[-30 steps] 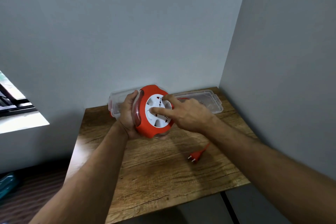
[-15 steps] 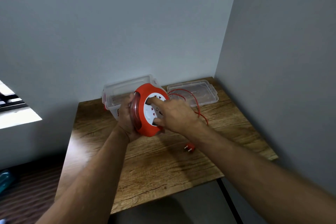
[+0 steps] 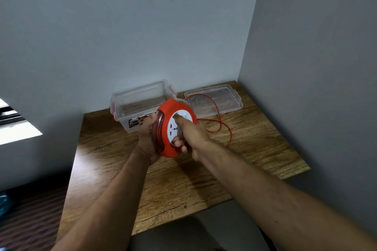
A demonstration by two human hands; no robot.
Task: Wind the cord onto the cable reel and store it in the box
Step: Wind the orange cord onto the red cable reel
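A: What does the cable reel [image 3: 170, 128] look like?

B: A round orange-red housing with a white face turned toward the camera. The face carries socket openings with small red marks. Along its left edge, dark red turns of wound cord show through the slot in the rim.

A: Where is it?

B: Just above the middle of the frame, held up over the wooden bench [image 3: 183, 179], in front of the clear box [image 3: 140, 106].

A: And the hands?

B: The left hand [image 3: 148, 138] cups the back and left rim of the reel, its grip closed around the housing. The right hand [image 3: 190, 132] lies across the white face, fingers pressed onto it, one fingertip near the top of the face and others curled at the lower edge. Its grip is closed on the reel face.

A: Is any cord loose?

B: Yes. The orange cord [image 3: 219, 122] leaves the reel's upper right side, loops over the clear lid [image 3: 214, 100] lying flat at the right rear of the bench, then curves down onto the wood to the right of the hands. Its far end runs behind the right forearm, so I cannot see the plug.

A: The box?

B: Transparent, open at the top, with red latches at its ends and a label on its front wall. It stands against the wall, left of the lid.
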